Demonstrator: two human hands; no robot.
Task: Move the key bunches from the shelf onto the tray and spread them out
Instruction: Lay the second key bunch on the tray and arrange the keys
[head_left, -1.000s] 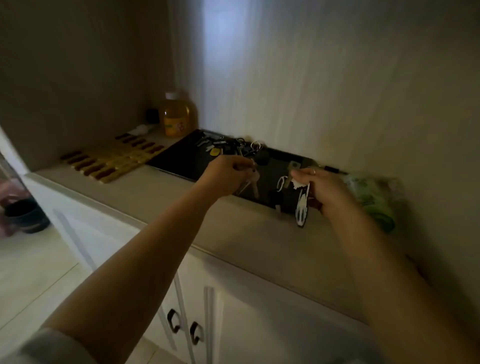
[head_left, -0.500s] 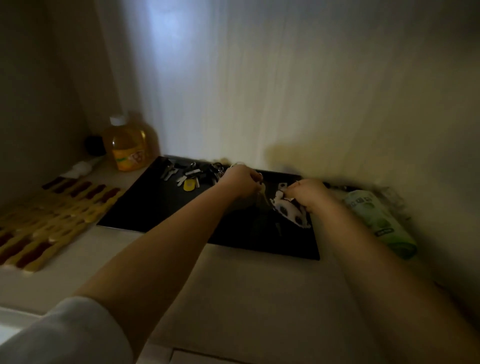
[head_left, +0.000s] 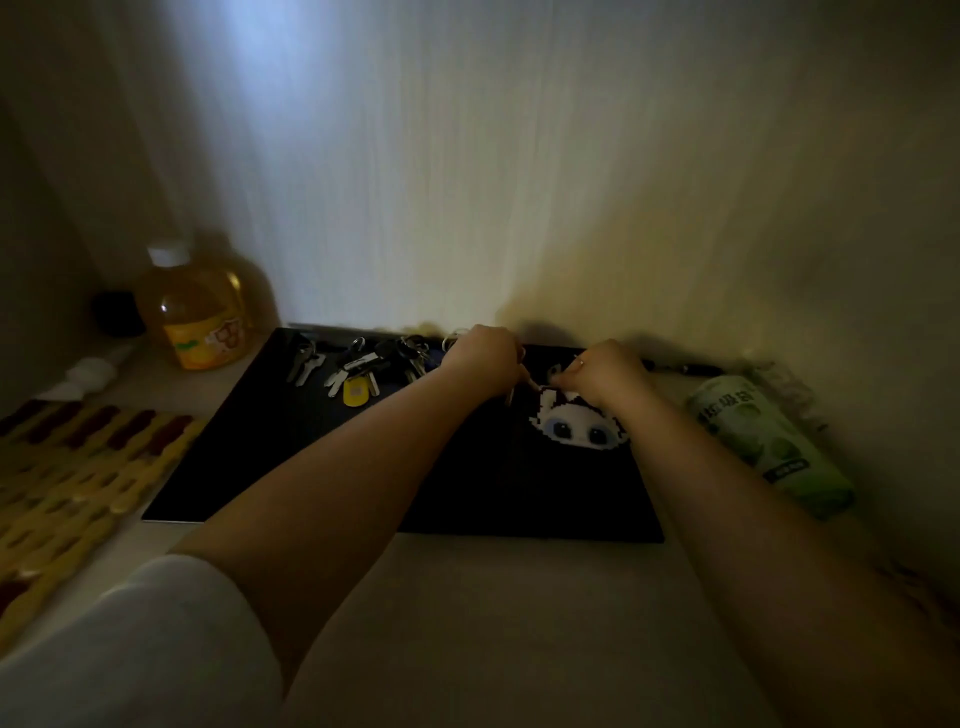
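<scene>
Head view: several bunches (head_left: 358, 366) lying on tray (head_left: 218, 467); my left hand (head_left: 480, 358) and right hand (head_left: 605, 371) are pinching charm bunch (head_left: 576, 423), spreading unfinished.

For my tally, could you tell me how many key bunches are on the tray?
3 that I can make out: one small bunch far left, one with a yellow tag beside it, one under the hands; others may be hidden.

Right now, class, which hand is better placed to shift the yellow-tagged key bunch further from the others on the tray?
Left, probably. The left hand sits nearer the yellow-tagged key bunch on the tray; the right hand is pinching the cartoon keychain.
</scene>
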